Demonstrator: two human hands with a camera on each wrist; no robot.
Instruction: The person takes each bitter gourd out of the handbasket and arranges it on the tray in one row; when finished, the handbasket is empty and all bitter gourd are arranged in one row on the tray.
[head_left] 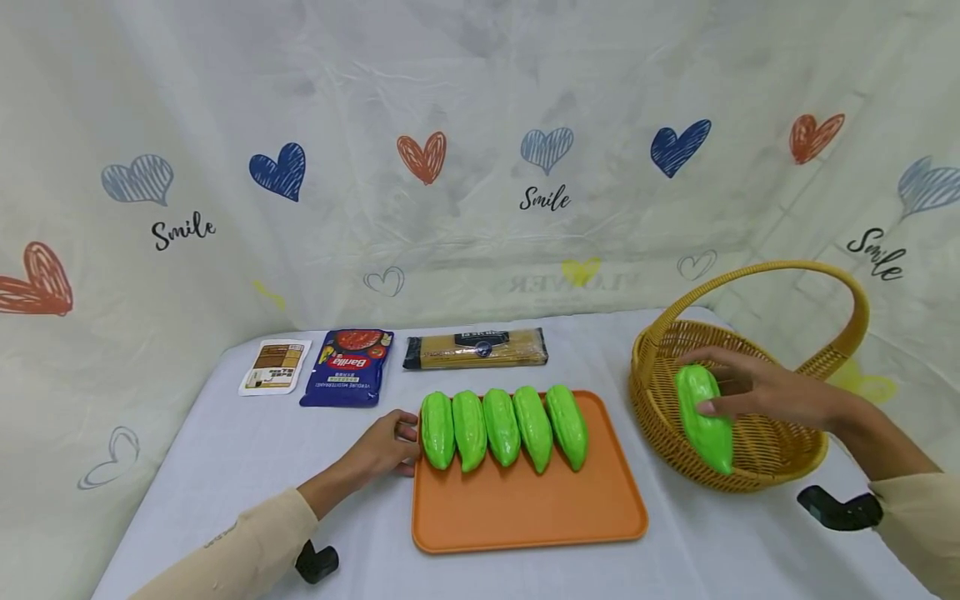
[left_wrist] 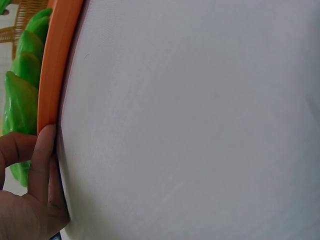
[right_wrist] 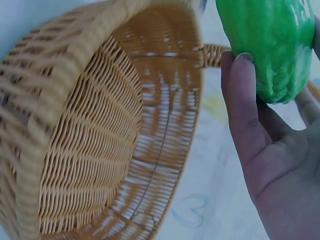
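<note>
My right hand (head_left: pixel 765 387) grips a green bitter melon (head_left: pixel 705 421), glossy and ridged, with thumb and fingers on opposite sides. It is held over the opening of a wicker basket (head_left: pixel 652 408); in the right wrist view the melon (right_wrist: pixel 270 45) is apart from the basket's woven wall (right_wrist: pixel 165 100). At the left edge of an orange tray (head_left: pixel 525 508), my left hand (head_left: pixel 386 446) pinches the rim, as the left wrist view also shows. Several more bitter melons (head_left: pixel 501 427) lie side by side in a row along the tray's far half.
Behind the tray lies a pack of spaghetti (head_left: pixel 476 348). A blue Barilla pouch (head_left: pixel 347 368) and a white-and-brown packet (head_left: pixel 275 367) are at the back left. The basket's tall arched handle (head_left: pixel 780 268) rises at the right. A printed cloth (head_left: pixel 480 250) hangs behind the table.
</note>
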